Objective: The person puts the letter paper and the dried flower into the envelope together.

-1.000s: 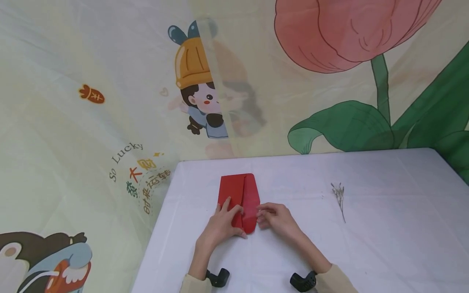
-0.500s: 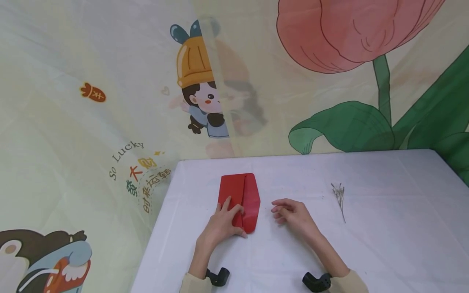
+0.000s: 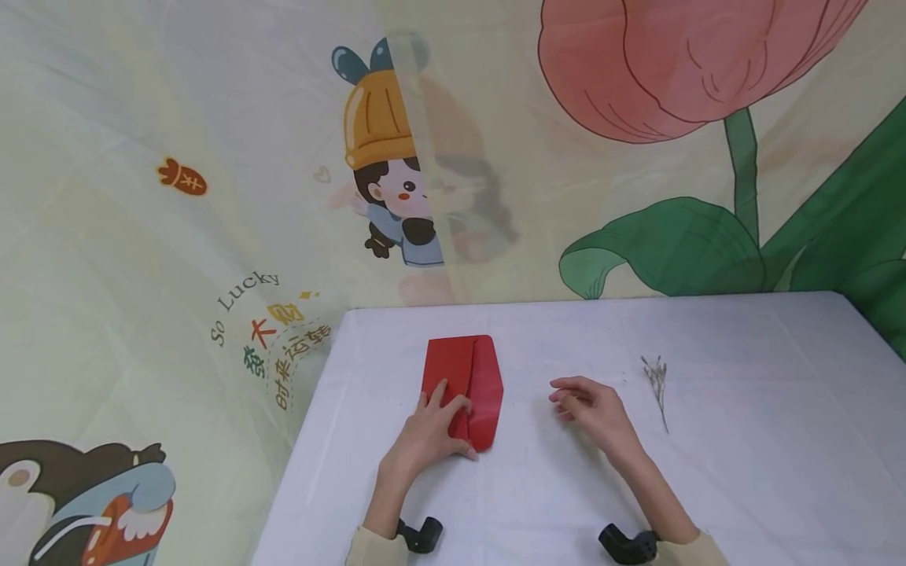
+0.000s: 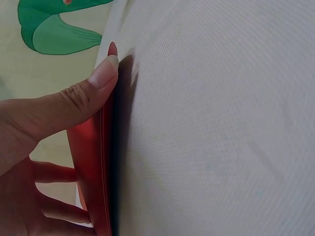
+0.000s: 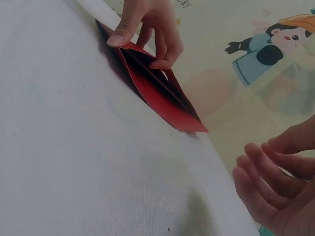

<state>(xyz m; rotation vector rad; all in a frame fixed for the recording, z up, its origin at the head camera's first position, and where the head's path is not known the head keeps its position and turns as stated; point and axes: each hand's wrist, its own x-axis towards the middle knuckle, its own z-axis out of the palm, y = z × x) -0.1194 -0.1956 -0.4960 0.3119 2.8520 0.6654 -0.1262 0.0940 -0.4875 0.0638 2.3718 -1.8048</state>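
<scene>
A red envelope (image 3: 447, 362) lies on the white-covered table, its flap (image 3: 488, 385) spread out to the right. My left hand (image 3: 427, 436) grips the envelope, thumb at the near edge and other fingers over the front and by the opening. In the right wrist view the mouth of the envelope (image 5: 155, 96) gapes, with a dark inside, and one left fingertip sits at its upper lip. My right hand (image 3: 598, 413) hovers to the right of the envelope, fingers loosely bent with nothing between them. A dried flower sprig (image 3: 657, 385) lies beyond the right hand.
The white cloth-covered table (image 3: 764, 440) ends at the back against a printed fabric backdrop (image 3: 212, 94). Tiny specks lie left of the sprig. Each wrist wears a black camera, the right one (image 3: 628, 544) close to the table's front.
My right hand has drawn away from the envelope's flap edge toward the right, nearer the sprig. The left hand and envelope have stayed in place.
</scene>
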